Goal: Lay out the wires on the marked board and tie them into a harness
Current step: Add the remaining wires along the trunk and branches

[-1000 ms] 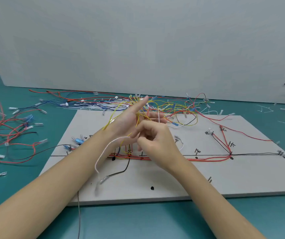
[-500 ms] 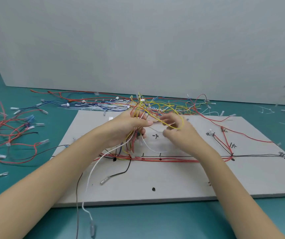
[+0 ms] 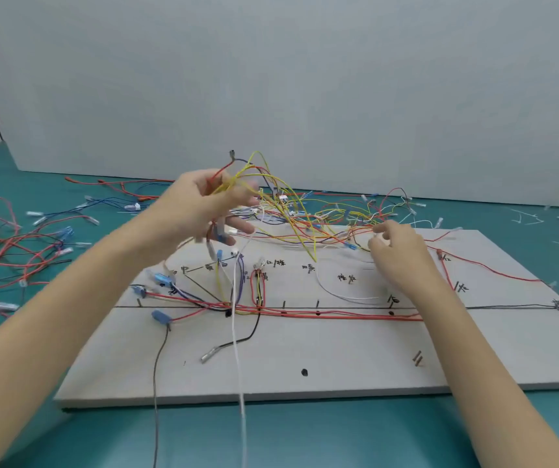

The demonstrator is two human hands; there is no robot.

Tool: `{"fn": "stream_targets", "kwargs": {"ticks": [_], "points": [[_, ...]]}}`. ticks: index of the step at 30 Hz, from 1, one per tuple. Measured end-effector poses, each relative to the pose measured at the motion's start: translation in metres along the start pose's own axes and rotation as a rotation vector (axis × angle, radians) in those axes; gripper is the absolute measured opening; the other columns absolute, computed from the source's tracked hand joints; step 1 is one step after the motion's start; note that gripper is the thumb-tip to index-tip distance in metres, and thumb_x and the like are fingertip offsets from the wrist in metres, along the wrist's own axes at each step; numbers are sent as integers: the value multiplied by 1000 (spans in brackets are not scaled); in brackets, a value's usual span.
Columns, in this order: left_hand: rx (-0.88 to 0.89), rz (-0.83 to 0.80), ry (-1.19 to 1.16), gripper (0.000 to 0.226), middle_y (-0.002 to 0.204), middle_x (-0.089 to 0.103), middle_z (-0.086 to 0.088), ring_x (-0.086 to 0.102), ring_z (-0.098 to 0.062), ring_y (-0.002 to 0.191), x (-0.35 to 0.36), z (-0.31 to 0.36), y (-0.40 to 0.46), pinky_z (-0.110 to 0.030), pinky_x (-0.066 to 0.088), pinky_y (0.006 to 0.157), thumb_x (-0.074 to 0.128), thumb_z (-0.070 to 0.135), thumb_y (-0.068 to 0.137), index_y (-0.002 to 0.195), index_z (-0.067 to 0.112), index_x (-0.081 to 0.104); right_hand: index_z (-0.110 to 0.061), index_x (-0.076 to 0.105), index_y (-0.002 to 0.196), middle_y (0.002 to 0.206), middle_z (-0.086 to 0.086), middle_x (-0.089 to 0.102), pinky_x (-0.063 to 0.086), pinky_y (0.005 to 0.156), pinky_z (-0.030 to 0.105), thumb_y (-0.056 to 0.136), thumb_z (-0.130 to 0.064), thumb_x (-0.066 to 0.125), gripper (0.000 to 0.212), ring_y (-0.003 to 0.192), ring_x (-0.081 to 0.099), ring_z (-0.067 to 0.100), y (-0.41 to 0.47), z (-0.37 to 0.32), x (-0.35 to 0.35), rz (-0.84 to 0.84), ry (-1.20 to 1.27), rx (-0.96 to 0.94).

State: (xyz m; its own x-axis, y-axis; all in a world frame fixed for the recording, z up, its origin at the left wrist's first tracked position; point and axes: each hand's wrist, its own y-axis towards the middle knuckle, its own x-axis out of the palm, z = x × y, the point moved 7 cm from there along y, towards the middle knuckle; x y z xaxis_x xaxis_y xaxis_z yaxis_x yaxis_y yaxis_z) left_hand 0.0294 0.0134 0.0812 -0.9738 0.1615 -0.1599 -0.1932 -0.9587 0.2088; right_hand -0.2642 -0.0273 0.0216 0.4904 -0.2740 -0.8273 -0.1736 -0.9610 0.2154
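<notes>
Now the left hand (image 3: 204,211) lifts one tangled wire bundle (image 3: 271,197) above the single marked board (image 3: 339,359); the right hand (image 3: 396,251), fingers curled, seemingly pinches a strand, though it's blurred.

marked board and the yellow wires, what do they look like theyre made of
Marked board: looks like matte light grey foam or fibreboard; it has a thick plain edge, no sheen and ink marks. Which one is unclear.

Yellow wires: apparently glossy plastic-insulated conductor, since they are thin and springy, holding loops where the left hand lifts them.
</notes>
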Motion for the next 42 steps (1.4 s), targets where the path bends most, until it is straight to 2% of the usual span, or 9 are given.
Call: {"fn": "stream_targets", "kwargs": {"ticks": [4,12,16,18,21,27,30,36,42], "points": [[-28,-349,281,27,105,73,-4,65,-13,78,-3,7,-22,-25,51,62,83,34,60,68,22,61,-14,63,113,116,8,61,43,84,33,92,-20,48,27,104,55,24,-1,-5,-6,88,111,-27],[-143,-521,132,29,102,74,-12,67,-23,95,10,7,-47,-27,55,77,71,12,60,87,10,77,-20,66,109,89,-5,63,42,63,19,94,-15,57,19,68,56,9,-22,-72,35,-136,397,-286],[-171,-634,399,18,103,75,9,67,-7,98,36,-6,-70,-20,49,88,67,33,86,101,29,77,-6,63,102,81,8,65,40,51,27,97,-19,51,18,53,56,15,-22,-79,54,-283,856,56],[-142,-597,478,21,92,73,12,63,-3,82,42,-8,-73,-19,49,77,63,49,85,100,40,75,-4,64,95,77,9,61,40,51,27,92,-16,62,13,50,55,14,-23,-81,61,-342,959,135],[-147,-503,511,35,89,74,2,61,-20,73,38,-7,-72,-45,53,75,65,70,75,99,46,72,0,63,112,75,7,60,39,48,21,84,1,68,28,44,53,8,-25,-79,67,-376,1076,235],[-104,-304,403,33,58,67,-2,57,-11,51,8,2,-64,-17,43,52,78,55,62,82,29,76,-5,56,126,83,7,64,48,51,19,85,5,66,43,57,59,11,-15,-61,53,-277,1293,278],[-117,-187,343,42,67,67,-6,57,-18,57,-5,-2,-61,-28,43,54,77,59,69,80,19,74,-5,51,131,88,6,63,51,54,20,86,2,65,48,60,61,12,-11,-53,45,-269,1431,309],[-223,70,5,27,87,75,-8,54,-17,55,-22,-13,-56,-22,46,42,51,31,92,76,9,54,3,40,137,85,12,60,54,59,20,89,10,50,49,71,62,16,-7,-44,31,-297,1739,334],[-303,155,-38,29,97,73,-21,69,-21,80,-26,-23,-53,-31,56,66,44,28,101,77,14,51,-2,56,117,87,8,60,54,60,22,89,8,49,30,61,63,15,-11,-43,22,-357,1885,320]]}}
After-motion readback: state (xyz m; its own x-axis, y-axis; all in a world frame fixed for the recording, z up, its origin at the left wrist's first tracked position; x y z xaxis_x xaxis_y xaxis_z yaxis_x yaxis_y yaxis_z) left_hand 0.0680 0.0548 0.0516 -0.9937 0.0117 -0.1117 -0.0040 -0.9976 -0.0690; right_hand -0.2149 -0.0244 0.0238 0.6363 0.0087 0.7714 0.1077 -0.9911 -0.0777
